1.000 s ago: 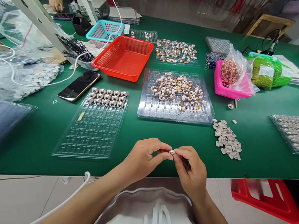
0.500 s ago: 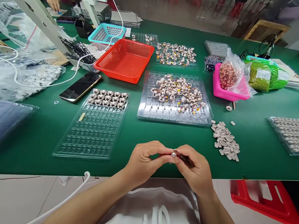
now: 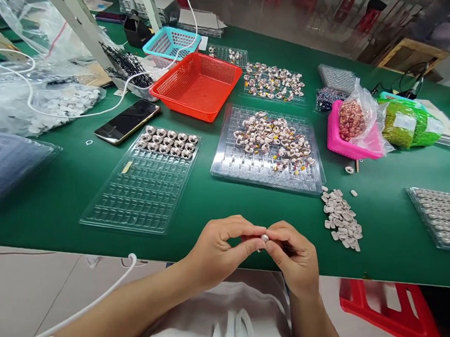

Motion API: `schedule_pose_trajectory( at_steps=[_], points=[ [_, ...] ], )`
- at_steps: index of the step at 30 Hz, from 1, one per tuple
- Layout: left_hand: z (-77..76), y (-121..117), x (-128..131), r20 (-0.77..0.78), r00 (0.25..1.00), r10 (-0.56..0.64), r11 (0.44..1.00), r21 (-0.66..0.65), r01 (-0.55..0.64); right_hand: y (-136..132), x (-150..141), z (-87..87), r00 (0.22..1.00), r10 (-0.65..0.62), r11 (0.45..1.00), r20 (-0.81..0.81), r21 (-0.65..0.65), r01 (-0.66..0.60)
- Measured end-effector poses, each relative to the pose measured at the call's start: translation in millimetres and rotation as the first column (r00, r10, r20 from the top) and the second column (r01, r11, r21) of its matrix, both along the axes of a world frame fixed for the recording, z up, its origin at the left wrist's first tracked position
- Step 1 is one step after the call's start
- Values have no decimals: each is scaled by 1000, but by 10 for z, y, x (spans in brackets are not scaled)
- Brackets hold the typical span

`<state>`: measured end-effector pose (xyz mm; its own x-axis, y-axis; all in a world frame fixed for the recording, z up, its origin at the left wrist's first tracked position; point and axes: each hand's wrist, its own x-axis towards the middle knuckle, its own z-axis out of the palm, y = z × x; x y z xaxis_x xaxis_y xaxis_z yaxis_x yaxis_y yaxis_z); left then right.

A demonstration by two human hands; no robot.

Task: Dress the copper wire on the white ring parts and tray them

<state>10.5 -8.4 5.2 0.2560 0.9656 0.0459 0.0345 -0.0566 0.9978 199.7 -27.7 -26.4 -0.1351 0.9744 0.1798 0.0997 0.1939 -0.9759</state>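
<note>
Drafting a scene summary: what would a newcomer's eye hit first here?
Probably the red basket, vivid against the green tabletop, back of centre. Next, likely the pink basket at right, with a bag of copper-coloured parts in it. Front and centre, the left hand and right hand pinch a small shiny part at their fingertips.

phone (image 3: pixel 128 121): behind left tray (image 3: pixel 141 196) | loose parts (image 3: pixel 263 130): on middle tray (image 3: pixel 235 167) | bag (image 3: pixel 351 117): in basket (image 3: pixel 351 149)
</note>
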Motion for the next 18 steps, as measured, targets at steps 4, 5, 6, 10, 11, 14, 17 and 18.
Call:
schedule_pose_trajectory(
  at_steps=[4,5,6,10,11,14,17,18],
  points=[
    [41,-13,31,-50,997,54,997,-58,-57,-30,-65,-105,994,-67,997,-83,25,69],
    [47,-13,39,-45,997,57,997,-52,-59,-36,-82,-134,990,-81,996,-114,28,84],
    [50,-11,45,-37,998,58,997,-41,-59,-41,-96,-160,986,-89,995,-143,25,94],
    [44,-2,65,-17,997,73,997,6,-72,-43,-130,-222,971,-111,994,-210,2,114],
    [39,0,68,-13,997,77,997,20,-77,-40,-133,-227,970,-115,993,-214,2,118],
    [21,-1,77,4,996,88,994,60,-88,-31,-138,-230,967,-119,992,-224,5,123],
    [3,-9,79,5,995,96,991,93,-97,-25,-138,-231,964,-107,994,-242,3,111],
    [-3,-12,77,3,995,99,990,102,-98,-24,-137,-233,964,-102,994,-246,3,106]
  ],
)
